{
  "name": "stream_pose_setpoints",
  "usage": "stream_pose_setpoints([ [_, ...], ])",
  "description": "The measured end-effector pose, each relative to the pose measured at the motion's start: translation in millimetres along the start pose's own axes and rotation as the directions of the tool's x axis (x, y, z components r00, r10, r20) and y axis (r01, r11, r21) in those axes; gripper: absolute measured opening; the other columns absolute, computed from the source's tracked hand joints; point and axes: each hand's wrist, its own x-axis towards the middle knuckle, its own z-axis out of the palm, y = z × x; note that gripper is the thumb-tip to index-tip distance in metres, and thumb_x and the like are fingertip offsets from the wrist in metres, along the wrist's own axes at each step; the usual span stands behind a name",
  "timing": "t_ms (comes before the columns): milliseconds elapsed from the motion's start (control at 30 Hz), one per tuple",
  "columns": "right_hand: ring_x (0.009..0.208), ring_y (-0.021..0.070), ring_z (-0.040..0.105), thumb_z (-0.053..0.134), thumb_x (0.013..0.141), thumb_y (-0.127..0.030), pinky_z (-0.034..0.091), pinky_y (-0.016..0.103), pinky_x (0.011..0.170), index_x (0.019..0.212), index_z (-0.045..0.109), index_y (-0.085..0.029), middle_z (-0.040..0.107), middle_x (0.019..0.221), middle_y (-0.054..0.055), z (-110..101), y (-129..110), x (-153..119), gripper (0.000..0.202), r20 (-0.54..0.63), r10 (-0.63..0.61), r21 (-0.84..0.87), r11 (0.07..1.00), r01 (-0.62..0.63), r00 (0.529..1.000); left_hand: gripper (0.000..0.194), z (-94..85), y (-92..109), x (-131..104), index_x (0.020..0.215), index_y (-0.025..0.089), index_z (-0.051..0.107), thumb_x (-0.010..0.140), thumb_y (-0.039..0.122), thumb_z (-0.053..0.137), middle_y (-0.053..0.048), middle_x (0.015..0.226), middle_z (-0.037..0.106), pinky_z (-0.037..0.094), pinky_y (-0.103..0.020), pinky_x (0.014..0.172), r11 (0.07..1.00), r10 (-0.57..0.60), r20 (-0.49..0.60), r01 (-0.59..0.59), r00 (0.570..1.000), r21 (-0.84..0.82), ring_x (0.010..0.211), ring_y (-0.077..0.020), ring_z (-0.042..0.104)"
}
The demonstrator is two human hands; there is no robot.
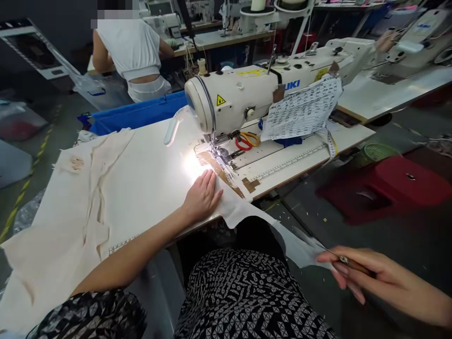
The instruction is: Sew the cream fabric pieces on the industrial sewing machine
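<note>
Across a white sewing table (144, 174), rumpled cream fabric (70, 207) lies left of my left hand (201, 195), which presses nearly flat, gripping nothing, on a long white cloth (235, 207) beside the cream-coloured industrial sewing machine (233, 99). The cloth runs off the table's front edge to my right hand (370, 270), partly curled around a brown-handled metal tool (358, 267) at the cloth's far end.

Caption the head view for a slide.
Left hand on pale cloth by a sewing machine, right hand holding a wooden-handled tool.
</note>
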Motion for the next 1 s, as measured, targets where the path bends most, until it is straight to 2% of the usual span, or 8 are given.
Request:
stream_pose_setpoints([
  [100,0.053,0.0194,0.068,0.060,0.094,-0.063,0.057,0.030,0.053,0.114,0.081,-0.024,0.075,0.081,0.010,2,12,-3,0.049,0.221,-0.006,0.041,0.999,-0.003,0.975,0.063,1.3,2,7,0.155,0.003,0.038,0.106,0.040,0.025,-0.025,0.159,0.045,0.034,-0.053,0.127,0.994,0.083,-0.005,-0.084,0.997,-0.077,0.155,-0.0331,0.034],
  [200,0.065,0.0195,0.072,0.055,0.099,-0.059,0.058,0.029,0.061,0.119,0.079,-0.022,0.077,0.095,0.011,13,11,25,0.048,0.261,-0.100,0.011,0.995,0.101,0.960,0.060,-2.6,-6,12,0.156,0.006,0.038,0.105,0.036,0.026,-0.022,0.160,0.045,0.034,-0.052,0.128,0.991,0.108,0.020,-0.106,0.994,-0.077,0.155,-0.0310,0.034],
  [300,0.070,0.0177,0.069,0.051,0.102,-0.054,0.053,0.026,0.064,0.116,0.079,-0.021,0.076,0.092,0.009,23,1,59,0.045,0.290,-0.228,-0.049,0.966,0.253,0.929,0.063,-4.7,-11,14,0.154,0.003,0.039,0.103,0.041,0.032,-0.024,0.162,0.041,0.032,-0.055,0.128,0.997,0.070,0.032,-0.069,0.997,-0.015,0.156,-0.0354,0.031],
  [400,0.064,0.0152,0.062,0.046,0.105,-0.053,0.048,0.024,0.060,0.112,0.079,-0.021,0.072,0.076,0.005,20,-8,77,0.047,0.351,-0.318,-0.064,0.930,0.361,0.881,0.068,-3.4,-10,18,0.151,-0.003,0.041,0.101,0.044,0.035,-0.030,0.161,0.038,0.032,-0.057,0.127,0.999,0.031,0.047,-0.032,0.998,0.025,0.155,-0.0408,0.031],
  [467,0.060,0.0145,0.059,0.044,0.106,-0.055,0.045,0.024,0.057,0.108,0.079,-0.020,0.069,0.072,0.005,10,-9,78,0.049,0.330,-0.329,-0.060,0.928,0.367,0.885,0.070,-1.9,-7,24,0.150,-0.006,0.040,0.101,0.044,0.035,-0.032,0.161,0.037,0.032,-0.057,0.127,0.999,0.016,0.050,-0.018,0.999,0.030,0.154,-0.0415,0.031],
  [600,0.052,0.0123,0.051,0.046,0.104,-0.059,0.038,0.022,0.047,0.107,0.078,-0.021,0.066,0.071,0.005,-8,-4,70,0.050,0.211,-0.233,-0.096,0.962,0.257,0.949,0.070,-1.0,4,37,0.150,-0.009,0.037,0.102,0.041,0.031,-0.033,0.161,0.037,0.030,-0.054,0.127,0.998,-0.025,0.067,0.021,0.997,0.051,0.155,-0.0401,0.030],
  [667,0.051,0.0118,0.048,0.047,0.104,-0.060,0.036,0.022,0.045,0.107,0.078,-0.020,0.064,0.068,0.004,-10,0,68,0.050,0.189,-0.200,-0.116,0.968,0.224,0.961,0.070,-2.7,9,42,0.150,-0.010,0.037,0.102,0.040,0.030,-0.032,0.161,0.036,0.030,-0.053,0.128,0.996,-0.050,0.088,0.043,0.995,0.079,0.155,-0.0405,0.031],
  [1000,0.058,0.0135,0.058,0.044,0.107,-0.046,0.042,0.022,0.052,0.109,0.077,-0.020,0.068,0.072,0.004,6,4,80,0.042,0.238,-0.298,-0.119,0.936,0.332,0.924,0.064,-16.0,15,55,0.149,-0.003,0.046,0.100,0.037,0.036,-0.027,0.158,0.046,0.032,-0.056,0.124,0.977,-0.123,0.125,0.098,0.985,0.188,0.149,-0.0397,0.041],
])
